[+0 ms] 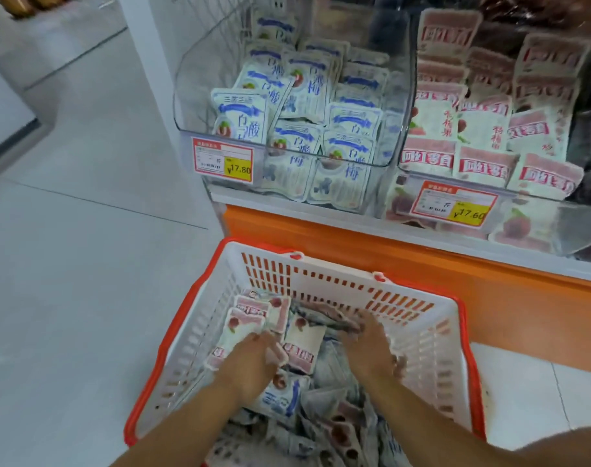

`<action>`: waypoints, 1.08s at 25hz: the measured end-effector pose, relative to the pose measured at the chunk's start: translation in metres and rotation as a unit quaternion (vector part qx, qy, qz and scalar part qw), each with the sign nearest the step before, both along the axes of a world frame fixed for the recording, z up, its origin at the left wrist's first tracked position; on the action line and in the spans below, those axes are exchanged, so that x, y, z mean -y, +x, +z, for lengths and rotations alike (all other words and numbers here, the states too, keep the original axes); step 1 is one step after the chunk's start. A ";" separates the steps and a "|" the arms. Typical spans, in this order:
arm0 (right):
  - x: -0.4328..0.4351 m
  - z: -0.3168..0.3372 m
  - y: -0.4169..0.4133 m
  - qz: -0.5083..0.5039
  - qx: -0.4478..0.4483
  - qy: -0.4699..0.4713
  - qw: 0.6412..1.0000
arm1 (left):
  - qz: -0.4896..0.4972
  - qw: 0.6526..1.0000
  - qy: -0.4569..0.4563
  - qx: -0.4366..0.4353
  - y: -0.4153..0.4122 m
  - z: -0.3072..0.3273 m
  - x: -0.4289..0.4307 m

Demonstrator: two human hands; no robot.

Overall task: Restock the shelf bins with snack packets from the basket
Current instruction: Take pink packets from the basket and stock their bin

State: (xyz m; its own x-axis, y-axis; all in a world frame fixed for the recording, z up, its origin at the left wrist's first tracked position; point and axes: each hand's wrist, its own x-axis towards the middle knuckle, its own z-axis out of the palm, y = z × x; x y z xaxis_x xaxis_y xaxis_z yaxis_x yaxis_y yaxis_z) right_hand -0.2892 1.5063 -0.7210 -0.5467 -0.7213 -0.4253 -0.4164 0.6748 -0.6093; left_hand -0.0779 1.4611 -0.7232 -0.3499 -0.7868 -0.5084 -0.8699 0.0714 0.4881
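A white basket with an orange rim (338, 281) stands on the floor below the shelf, filled with blue-and-white and pink-and-white snack packets. Both my hands are inside it. My left hand (250, 362) grips a pink snack packet (242, 332) from the left side of the pile, with its fingers curled over the packet's edge. My right hand (368, 345) lies on the packets at the basket's right, fingers stretched forward and blurred. On the shelf, the left clear bin (186, 106) holds blue packets (351, 153) and the right clear bin (405, 129) holds pink packets (483, 129).
Each bin front carries a red and yellow price tag, one on the left bin (224, 164) and one on the right bin (454, 203). An orange shelf base (422, 264) runs just behind the basket. Pale tiled floor (85, 264) spreads out to the left.
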 end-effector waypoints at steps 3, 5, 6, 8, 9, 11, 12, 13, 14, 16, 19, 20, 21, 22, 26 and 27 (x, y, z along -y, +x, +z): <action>0.026 -0.030 0.001 0.069 -0.040 0.008 0.997 | 0.041 0.998 0.007 -0.041 -0.006 -0.008 0.011; 0.030 -0.038 0.002 0.083 -0.104 0.012 0.991 | 0.049 0.996 0.031 -0.061 -0.011 -0.010 0.015; 0.031 -0.036 0.003 0.067 -0.129 -0.009 0.989 | 0.054 0.995 0.044 -0.068 -0.014 -0.009 0.017; 0.031 -0.022 0.005 0.008 -0.089 -0.078 0.993 | 0.088 0.989 0.066 -0.101 -0.021 -0.001 0.019; 0.031 -0.012 0.007 -0.030 -0.036 -0.108 0.993 | 0.112 0.980 0.090 -0.136 -0.025 0.006 0.019; 0.029 0.010 0.009 -0.098 0.084 -0.155 0.979 | 0.143 0.956 0.133 -0.221 -0.031 0.023 0.017; 0.028 0.022 0.008 -0.113 0.127 -0.176 0.970 | 0.150 0.942 0.155 -0.258 -0.035 0.032 0.016; 0.025 0.035 0.007 -0.118 0.160 -0.198 0.960 | 0.166 0.924 0.184 -0.292 -0.037 0.041 0.015; 0.022 0.045 0.006 -0.122 0.188 -0.219 0.950 | 0.191 0.897 0.221 -0.331 -0.040 0.047 0.014; 0.011 0.062 0.003 -0.127 0.244 -0.239 0.931 | 0.215 0.847 0.287 -0.393 -0.045 0.060 0.009; -0.001 0.076 -0.004 -0.126 0.299 -0.217 0.921 | 0.207 0.841 0.284 -0.412 -0.052 0.074 0.000; -0.005 0.080 -0.007 -0.120 0.304 -0.210 0.921 | 0.209 0.842 0.277 -0.412 -0.054 0.079 -0.003; -0.008 0.085 -0.009 -0.113 0.305 -0.206 0.923 | 0.209 0.841 0.275 -0.416 -0.057 0.083 -0.006; -0.012 0.091 -0.012 -0.109 0.308 -0.205 0.923 | 0.209 0.839 0.275 -0.420 -0.059 0.088 -0.009; -0.030 0.122 -0.016 -0.074 0.333 -0.200 0.919 | 0.211 0.834 0.258 -0.440 -0.068 0.114 -0.022; -0.035 0.132 -0.016 -0.043 0.321 -0.201 0.925 | 0.201 0.839 0.246 -0.442 -0.071 0.124 -0.023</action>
State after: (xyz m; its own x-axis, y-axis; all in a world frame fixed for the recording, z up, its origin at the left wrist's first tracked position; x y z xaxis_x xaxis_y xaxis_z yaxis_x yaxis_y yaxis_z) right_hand -0.3057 1.5409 -0.5890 -0.3368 -0.8572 -0.3895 0.1625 0.3545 -0.9208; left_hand -0.1487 1.4845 -0.5993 -0.5178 -0.7022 -0.4886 -0.0573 -0.5414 0.8388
